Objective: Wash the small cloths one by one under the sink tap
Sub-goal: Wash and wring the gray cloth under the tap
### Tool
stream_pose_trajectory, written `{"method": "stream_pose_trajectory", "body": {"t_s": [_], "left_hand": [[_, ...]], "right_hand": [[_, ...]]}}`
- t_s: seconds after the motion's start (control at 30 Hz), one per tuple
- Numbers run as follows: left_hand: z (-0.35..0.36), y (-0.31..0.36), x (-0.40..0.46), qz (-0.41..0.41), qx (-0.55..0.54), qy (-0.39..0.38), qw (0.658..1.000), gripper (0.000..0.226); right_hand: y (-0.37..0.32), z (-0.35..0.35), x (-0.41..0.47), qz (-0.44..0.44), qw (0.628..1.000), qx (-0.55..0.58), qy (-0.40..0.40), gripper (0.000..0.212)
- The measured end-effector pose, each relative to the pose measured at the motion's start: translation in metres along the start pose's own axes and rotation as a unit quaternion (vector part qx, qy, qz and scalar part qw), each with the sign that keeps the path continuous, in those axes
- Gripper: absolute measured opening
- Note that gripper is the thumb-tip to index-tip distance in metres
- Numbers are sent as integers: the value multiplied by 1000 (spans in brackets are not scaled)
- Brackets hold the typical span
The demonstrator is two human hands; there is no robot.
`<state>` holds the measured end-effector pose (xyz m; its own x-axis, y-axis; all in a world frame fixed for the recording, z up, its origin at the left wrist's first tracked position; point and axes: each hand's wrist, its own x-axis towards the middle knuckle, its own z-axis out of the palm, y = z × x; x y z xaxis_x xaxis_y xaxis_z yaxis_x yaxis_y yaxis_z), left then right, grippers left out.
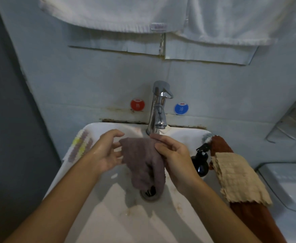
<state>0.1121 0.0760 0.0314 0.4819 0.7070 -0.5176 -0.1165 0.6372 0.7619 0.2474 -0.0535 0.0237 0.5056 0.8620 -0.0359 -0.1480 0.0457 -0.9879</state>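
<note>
White ceramic sink basin (94, 213): round metal drain (150, 194) at centre. Above the drain, limp mauve waffle-weave cloth (142, 162), hanging. Right hand (174, 155) fingers pinch its upper edge; left hand (108, 151) fingers spread, touching its left edge. Behind, chrome tap (158, 107).

Dim light is cast on a stained pale-blue wall (84, 81) beyond the hands; white towels (119, 13) are hung above them, a wire rack (289, 123) is fixed rightward.
</note>
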Motion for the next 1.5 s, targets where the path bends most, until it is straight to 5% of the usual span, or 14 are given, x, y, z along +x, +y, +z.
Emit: {"method": "stream_pose_trajectory", "body": {"t_s": [0.07, 0.2, 0.4, 0.53, 0.7, 0.9, 1.13, 1.27, 1.4, 1.5], "left_hand": [[4, -4, -3, -35, -32, -36, 998, 39], [9, -10, -3, -29, -23, -82, 996, 100], [17, -19, -4, 8, 52, -91, 994, 103], [14, -14, -4, 42, 31, -96, 994, 95], [13, -15, -2, 151, 24, -1, 988, 68], [0, 1, -6, 299, 177, 10, 938, 30], [-4, 10, -8, 397, 325, 26, 858, 27], [-3, 8, -8, 366, 293, -12, 883, 23], [-6, 10, -13, 289, 256, -110, 916, 42], [-6, 9, -12, 271, 290, -107, 912, 45]], "right_hand": [[0, -1, 1, -2, 1000, 17, 12, 30], [1, -3, 2, -18, 998, 43, 43, 31], [2, -6, 5, -19, 993, 84, 80, 30], [0, -9, 7, -27, 988, 118, 95, 29], [0, -8, 5, -26, 992, 85, 87, 28], [3, -6, 2, -118, 985, -104, 73, 25], [9, -7, 4, -196, 917, -341, 68, 40], [9, -9, 5, -220, 888, -397, 78, 36], [6, -14, 7, -168, 942, -282, 71, 29], [3, -15, 7, -118, 969, -209, 49, 38]]}}
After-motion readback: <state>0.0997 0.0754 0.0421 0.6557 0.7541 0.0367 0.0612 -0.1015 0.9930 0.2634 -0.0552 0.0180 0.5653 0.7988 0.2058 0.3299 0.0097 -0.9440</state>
